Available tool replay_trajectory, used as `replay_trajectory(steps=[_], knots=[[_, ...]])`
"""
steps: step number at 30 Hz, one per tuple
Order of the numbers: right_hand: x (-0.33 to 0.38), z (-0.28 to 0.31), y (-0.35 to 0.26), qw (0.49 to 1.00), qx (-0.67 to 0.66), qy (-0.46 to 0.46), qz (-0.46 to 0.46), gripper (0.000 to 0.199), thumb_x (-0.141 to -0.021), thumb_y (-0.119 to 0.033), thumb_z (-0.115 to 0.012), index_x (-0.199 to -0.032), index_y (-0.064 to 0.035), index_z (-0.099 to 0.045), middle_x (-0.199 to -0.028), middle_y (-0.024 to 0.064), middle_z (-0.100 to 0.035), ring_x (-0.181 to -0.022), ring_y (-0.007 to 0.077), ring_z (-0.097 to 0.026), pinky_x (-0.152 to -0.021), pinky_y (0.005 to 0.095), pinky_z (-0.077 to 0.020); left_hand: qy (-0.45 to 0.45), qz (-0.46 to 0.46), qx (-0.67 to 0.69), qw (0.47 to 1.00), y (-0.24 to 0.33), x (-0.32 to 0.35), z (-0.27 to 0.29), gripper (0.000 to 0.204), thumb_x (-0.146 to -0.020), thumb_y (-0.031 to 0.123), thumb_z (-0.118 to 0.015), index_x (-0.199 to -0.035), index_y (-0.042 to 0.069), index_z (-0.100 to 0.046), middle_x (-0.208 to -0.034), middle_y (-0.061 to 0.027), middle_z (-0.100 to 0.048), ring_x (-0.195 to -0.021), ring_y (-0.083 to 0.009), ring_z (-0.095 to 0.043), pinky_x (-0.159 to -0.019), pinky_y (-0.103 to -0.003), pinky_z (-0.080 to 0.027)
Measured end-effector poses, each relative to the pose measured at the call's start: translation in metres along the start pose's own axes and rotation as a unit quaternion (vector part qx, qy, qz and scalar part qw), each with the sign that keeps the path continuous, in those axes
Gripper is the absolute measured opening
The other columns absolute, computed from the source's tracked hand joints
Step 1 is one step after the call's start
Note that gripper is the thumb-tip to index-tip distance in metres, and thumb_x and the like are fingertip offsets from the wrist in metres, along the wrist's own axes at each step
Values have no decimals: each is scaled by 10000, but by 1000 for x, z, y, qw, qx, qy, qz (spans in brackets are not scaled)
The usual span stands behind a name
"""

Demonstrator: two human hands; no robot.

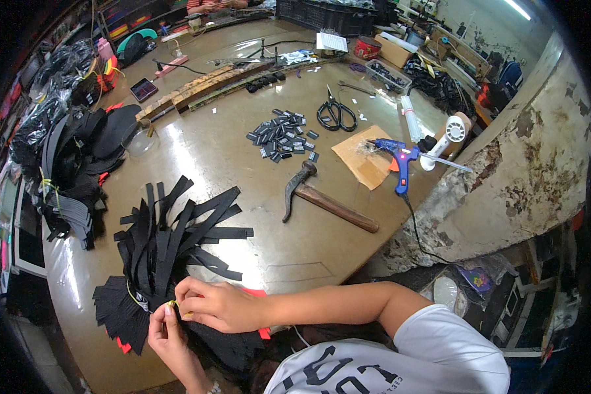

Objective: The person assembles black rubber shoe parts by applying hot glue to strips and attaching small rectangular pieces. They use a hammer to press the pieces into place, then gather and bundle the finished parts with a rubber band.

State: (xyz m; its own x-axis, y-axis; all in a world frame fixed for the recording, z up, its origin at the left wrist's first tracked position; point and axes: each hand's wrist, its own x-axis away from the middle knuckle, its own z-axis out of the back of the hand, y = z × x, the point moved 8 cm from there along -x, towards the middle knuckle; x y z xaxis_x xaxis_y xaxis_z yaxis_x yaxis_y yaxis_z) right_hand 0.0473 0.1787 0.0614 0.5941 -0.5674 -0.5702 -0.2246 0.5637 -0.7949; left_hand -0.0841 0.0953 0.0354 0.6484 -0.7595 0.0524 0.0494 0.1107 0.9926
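A bundle of black fabric straps (161,246) lies at the near left of the table, its loose ends fanned out on the far side. Wide black ribbed pieces (121,312) spread out around its near end. A thin yellow string (173,303) runs at the bundle's edge. My left hand (171,338) pinches this string between thumb and fingertips. Right beside it, my right hand (215,306) has its fingers curled together at the same string; the exact grip of its fingertips is partly hidden. Orange-red pieces (264,333) peek out from under the black ones.
Beyond the straps lie a hammer (328,203), a heap of small dark tags (282,136) and black scissors (337,115). To the right, a blue glue gun (400,164) rests by brown paper (364,157), near a white handheld fan (445,141). Black bundles (79,151) crowd the left edge.
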Motion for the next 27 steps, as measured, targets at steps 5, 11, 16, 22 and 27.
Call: replay_trajectory(steps=[5,11,16,22,27], knots=[[0,-2,-8,999,6,-17,40,153,-897,-143,-620,-1011,-44,-591,-1102,123,-538,-847,320,-642,-714,403,-528,-5,-105,-96,990,13,4,-11,187,-977,128,-570,-971,-53,-621,-930,-37,-539,-819,-101,-524,-746,-251,-425],[-2,3,2,998,-43,16,32,140,-895,-107,-607,-979,4,-589,-989,156,-608,-915,344,-626,-801,403,-501,-32,-217,-249,943,39,18,-21,155,-964,74,-531,-972,-55,-616,-910,-108,-570,-779,-181,-542,-687,-293,-432],[-8,-1,9,999,-52,1,2,137,-892,-103,-606,-977,3,-622,-936,146,-652,-904,321,-637,-808,385,-490,-69,-260,-298,916,61,23,-24,77,-908,25,-588,-928,-46,-612,-881,-122,-596,-732,-214,-581,-643,-320,-465],[-12,4,16,993,-85,12,-76,152,-910,-136,-603,-970,-3,-642,-903,160,-666,-877,307,-652,-768,373,-501,-52,-274,-274,920,59,16,-24,122,-809,-15,-689,-891,-31,-600,-841,-108,-596,-632,-182,-589,-561,-268,-496],[-7,-7,35,954,-203,-19,-218,213,-947,-208,-618,-977,-1,-656,-785,54,-667,-697,65,-573,-603,249,-473,20,-395,-325,859,59,24,-29,128,-780,-52,-692,-801,-13,-571,-767,-97,-561,-560,-181,-509,-507,-311,-436]])
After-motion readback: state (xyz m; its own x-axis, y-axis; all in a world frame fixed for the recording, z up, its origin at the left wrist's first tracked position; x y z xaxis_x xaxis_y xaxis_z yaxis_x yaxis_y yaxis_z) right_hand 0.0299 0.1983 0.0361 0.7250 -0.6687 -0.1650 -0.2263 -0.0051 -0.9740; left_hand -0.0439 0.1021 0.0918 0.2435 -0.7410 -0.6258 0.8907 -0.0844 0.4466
